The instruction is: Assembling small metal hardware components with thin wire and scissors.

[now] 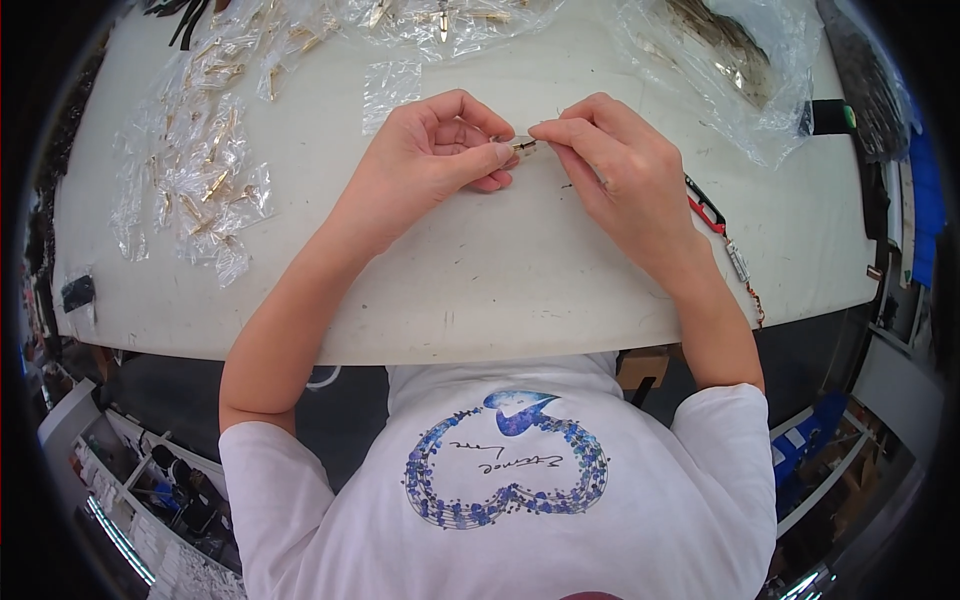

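Note:
Both my hands meet above the middle of the table. My left hand [440, 150] pinches a small gold-and-dark metal piece [524, 146] between thumb and index finger, its other fingers curled beneath. The thumb and index finger of my right hand [615, 160] are pressed together at the piece's far right end. Whatever lies between those right fingertips is too small to make out. Beside my right wrist lies a red-and-black handled tool [706, 208], partly hidden by the wrist, with a metal link and cord trailing from it.
Small clear bags with gold metal pieces [215, 185] spread over the table's left side. More bagged gold pieces [440, 20] lie at the far edge. A large clear bag [770, 60] with dark contents sits far right. A small clear bag [391, 92] lies beyond my left hand.

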A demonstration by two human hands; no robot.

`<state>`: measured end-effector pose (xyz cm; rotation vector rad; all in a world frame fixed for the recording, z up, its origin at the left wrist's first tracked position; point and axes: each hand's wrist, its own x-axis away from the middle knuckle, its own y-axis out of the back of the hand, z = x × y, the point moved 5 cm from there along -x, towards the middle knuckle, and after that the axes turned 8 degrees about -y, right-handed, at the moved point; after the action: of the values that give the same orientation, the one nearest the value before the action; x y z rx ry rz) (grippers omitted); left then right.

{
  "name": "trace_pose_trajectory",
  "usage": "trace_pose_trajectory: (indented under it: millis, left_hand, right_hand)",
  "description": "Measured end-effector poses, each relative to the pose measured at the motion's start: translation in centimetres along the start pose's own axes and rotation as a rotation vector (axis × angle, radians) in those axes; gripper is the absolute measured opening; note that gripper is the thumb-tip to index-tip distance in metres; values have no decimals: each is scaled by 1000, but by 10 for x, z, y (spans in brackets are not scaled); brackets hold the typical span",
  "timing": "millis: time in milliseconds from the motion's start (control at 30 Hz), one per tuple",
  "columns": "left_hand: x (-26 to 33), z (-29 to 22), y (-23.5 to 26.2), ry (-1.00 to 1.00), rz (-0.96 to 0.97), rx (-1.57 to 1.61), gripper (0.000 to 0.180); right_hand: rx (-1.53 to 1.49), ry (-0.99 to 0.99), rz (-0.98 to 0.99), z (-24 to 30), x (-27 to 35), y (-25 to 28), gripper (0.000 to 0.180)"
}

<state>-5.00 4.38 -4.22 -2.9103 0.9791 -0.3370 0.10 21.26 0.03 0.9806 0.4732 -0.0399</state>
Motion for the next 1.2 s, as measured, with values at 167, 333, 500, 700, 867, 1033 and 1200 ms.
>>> trace_pose_trajectory:
  millis: [167, 333, 500, 700, 867, 1033, 1200]
  left_hand:
    - [0, -2, -1, -21, -7, 22, 18]
    - [-1, -3, 1, -30, 9, 91, 18]
    - [0, -3, 3, -19, 10, 131, 17]
    - [1, -5, 1, -48, -25, 237, 12]
    - [4, -10, -5, -103, -24, 186, 10]
    - [2, -10, -6, -111, -28, 167, 10]
    - [3, -11, -5, -114, -65, 126, 10]
  right_hand:
    - [-53, 11, -41, 4, 0, -2, 16]
    - [-102, -3, -36, 2, -1, -4, 17]
    - [-207, -45, -41, -1, -4, -3, 22]
    - [-668, -351, -215, -9, -2, -3, 24]
    - [-977, -609, 133, -22, 3, -22, 22]
    - [-1131, -764, 182, -29, 1, -22, 21]
    - [-1091, -753, 226, -28, 3, -22, 22]
